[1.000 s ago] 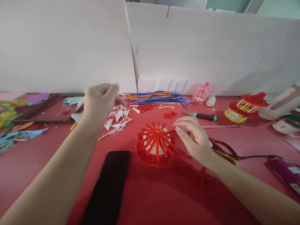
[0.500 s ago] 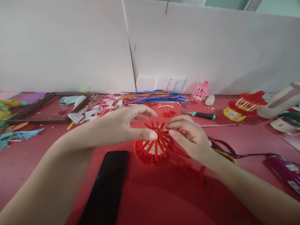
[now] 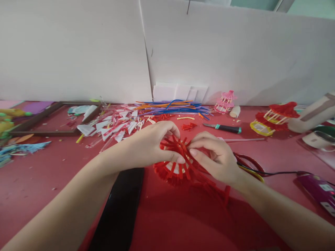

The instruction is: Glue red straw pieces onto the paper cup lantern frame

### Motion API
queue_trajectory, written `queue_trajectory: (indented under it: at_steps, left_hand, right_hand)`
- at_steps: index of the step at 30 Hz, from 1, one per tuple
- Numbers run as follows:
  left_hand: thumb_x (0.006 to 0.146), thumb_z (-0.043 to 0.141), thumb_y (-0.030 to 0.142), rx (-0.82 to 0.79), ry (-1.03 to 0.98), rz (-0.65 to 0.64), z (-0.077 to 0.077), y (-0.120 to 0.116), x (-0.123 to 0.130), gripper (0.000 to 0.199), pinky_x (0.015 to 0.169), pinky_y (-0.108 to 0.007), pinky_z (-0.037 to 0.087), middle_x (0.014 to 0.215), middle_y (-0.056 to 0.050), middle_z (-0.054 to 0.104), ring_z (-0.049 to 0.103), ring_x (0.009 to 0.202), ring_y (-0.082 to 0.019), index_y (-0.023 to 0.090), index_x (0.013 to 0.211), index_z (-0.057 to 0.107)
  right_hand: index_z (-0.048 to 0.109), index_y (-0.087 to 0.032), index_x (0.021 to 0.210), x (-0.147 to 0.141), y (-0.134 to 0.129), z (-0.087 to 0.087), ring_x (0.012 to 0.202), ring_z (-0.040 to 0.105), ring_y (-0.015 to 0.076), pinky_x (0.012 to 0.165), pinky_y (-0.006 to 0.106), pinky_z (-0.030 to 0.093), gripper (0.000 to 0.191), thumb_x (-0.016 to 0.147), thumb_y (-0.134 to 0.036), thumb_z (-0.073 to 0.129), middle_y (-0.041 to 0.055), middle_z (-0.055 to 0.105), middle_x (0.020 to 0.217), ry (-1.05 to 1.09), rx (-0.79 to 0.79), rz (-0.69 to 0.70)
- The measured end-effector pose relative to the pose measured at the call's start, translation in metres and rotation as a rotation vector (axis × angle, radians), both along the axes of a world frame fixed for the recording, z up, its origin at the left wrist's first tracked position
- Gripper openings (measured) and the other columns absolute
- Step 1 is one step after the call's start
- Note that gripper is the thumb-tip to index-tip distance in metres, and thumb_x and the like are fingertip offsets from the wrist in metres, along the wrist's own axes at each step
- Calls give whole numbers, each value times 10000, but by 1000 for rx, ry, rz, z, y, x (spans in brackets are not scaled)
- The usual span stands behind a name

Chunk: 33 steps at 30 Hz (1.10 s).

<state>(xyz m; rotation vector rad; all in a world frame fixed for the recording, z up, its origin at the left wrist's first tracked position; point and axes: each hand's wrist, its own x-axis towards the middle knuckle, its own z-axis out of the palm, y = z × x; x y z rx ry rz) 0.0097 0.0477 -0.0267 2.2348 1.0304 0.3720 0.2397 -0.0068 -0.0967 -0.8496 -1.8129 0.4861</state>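
Where the table starts at the left: a dark frame (image 3: 44, 133) lies flat on the red tabletop (image 3: 183, 223), light-blue strips (image 3: 34, 147) in front of it.
Scraps (image 3: 115, 127): white, pink and clear pieces, heaped behind the left forearm.
Phone (image 3: 121, 212): black and flat, a slim dark slab, its far end partly covered by the left wrist.
Left hand (image 3: 150, 144): forearm up from the lower left, palm turned down; thumb along the near side of the red model (image 3: 172, 170), fingers curled over its far side. The digits are parted, with the model's top between them; how firmly they press, I cannot tell.
Red model: upright on the table, between the hands and right of the phone; fuzzy red strips fan down from the peak over a pale, round body, above a shaggy red skirt. Much of the top is hidden.
Behind it: a bundle of blue, orange and purple stems (image 3: 170, 108) and a small clump of red bits (image 3: 188, 126).
Right hand (image 3: 218, 157): forearm in from the lower right, fingers bent; thumb and forefinger tips nearly together at the model's right side. Whether a strip is pinched, I cannot tell.
Farther right: a knife (image 3: 227, 129), a pink model (image 3: 225, 102), a red-and-yellow model (image 3: 278, 116), a mug (image 3: 318, 140) and a purple power strip (image 3: 318, 188).
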Motion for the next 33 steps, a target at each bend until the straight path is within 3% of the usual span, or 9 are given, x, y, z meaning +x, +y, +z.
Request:
queue_trajectory:
  at_steps: [5,8,11,17,22,27,30,33]
  left_hand:
    - [732,871,538,-93,-86,-20,-3,7,4,498,840,-367,548,1038,-21,757,720,961,-248,235,1081,687]
    - [712,875,516,-58,-91,6,-3,9,5,436,859,-343,550,1018,4,786,734,983,-245,257,1038,745]
    - [696,880,499,1,-87,35,-1,12,4,387,948,-349,549,1124,13,801,728,1106,-268,286,1005,790]
    - [728,860,469,60,-89,2,2,12,2,253,1016,-357,563,1194,34,807,730,1164,-277,336,944,850]
    - [732,885,443,24,-122,-2,1,12,2,287,1040,-358,574,1148,46,823,748,1140,-272,357,1004,858]
    - [681,928,565,-12,-224,14,-18,5,-7,620,1159,-421,531,1358,-22,767,686,1318,-326,317,1235,803]
    - [869,772,621,29,-380,116,-36,-4,-9,540,1250,-476,455,1382,-71,754,644,1389,-331,280,1287,782]
    - [869,797,589,42,-463,191,-47,-14,-5,483,1265,-501,449,1332,-73,779,623,1418,-339,281,1241,806]
  right_hand:
    - [755,-241,881,3,1,0,803,646,141,742,317,533,115,968,-202,691,-4,708,837,1,3,-27]
    - [792,-274,899,3,2,-2,888,635,169,837,369,531,79,950,-244,738,7,681,893,-6,18,-120]
    - [814,-303,912,3,3,-3,970,626,194,911,409,525,77,948,-275,752,23,655,962,-1,-2,-154]
    - [817,-316,924,1,2,-4,999,636,213,931,432,532,48,938,-318,771,31,654,998,5,-39,-128]
    - [803,-301,906,-1,2,-5,988,650,203,930,420,520,18,920,-310,796,18,679,984,-20,-23,-153]
    - [782,-293,912,-2,1,-6,973,657,200,930,418,527,42,940,-323,772,18,692,978,-17,-22,-173]
    - [779,-301,977,-4,2,-7,1023,661,212,963,436,535,56,959,-346,751,29,696,1015,25,-56,-181]
    - [791,-316,1049,-6,7,-9,1059,664,215,980,445,541,105,967,-363,744,34,704,1051,35,-74,-178]
